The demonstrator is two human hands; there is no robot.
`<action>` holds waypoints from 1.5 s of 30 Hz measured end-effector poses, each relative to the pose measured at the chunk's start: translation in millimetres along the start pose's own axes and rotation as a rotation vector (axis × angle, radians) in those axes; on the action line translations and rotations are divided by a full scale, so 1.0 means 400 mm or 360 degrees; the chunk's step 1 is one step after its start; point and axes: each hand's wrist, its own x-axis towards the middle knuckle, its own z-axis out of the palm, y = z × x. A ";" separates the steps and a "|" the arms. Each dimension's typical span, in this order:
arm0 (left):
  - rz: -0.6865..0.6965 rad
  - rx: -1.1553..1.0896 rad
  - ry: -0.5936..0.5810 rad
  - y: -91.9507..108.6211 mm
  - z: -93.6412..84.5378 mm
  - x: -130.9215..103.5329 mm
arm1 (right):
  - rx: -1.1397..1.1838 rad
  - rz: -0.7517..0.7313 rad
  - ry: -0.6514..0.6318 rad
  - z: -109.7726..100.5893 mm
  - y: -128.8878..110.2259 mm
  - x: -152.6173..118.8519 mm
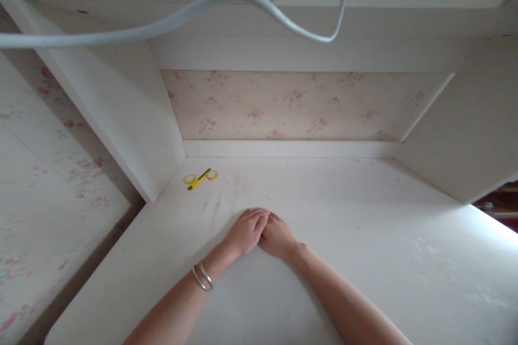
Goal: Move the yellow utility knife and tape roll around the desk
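Resting together on a white desk, a person's left hand [246, 230] and right hand [279, 234] meet, the fingers of the left closed narrowly over those of the right, whose own spread is partly hidden; two bangles [202, 276] circle the left wrist. Toward the far left of the desktop [324, 188] lies a yellow cutter [198, 179] between two small tape rolls [189, 179]; floral wallpaper [283, 105] shows behind, a pale cable [170, 22] crossing above

Head camera looking forward and down from the wearer's own eye line, facing the back of the white desk [324, 194], taking in both forearms from behind, sitting fairly close, the only view running here
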 end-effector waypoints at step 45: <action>0.0005 0.0003 -0.0006 0.000 -0.001 -0.001 | 0.0014 -0.0017 0.0029 0.004 0.002 0.000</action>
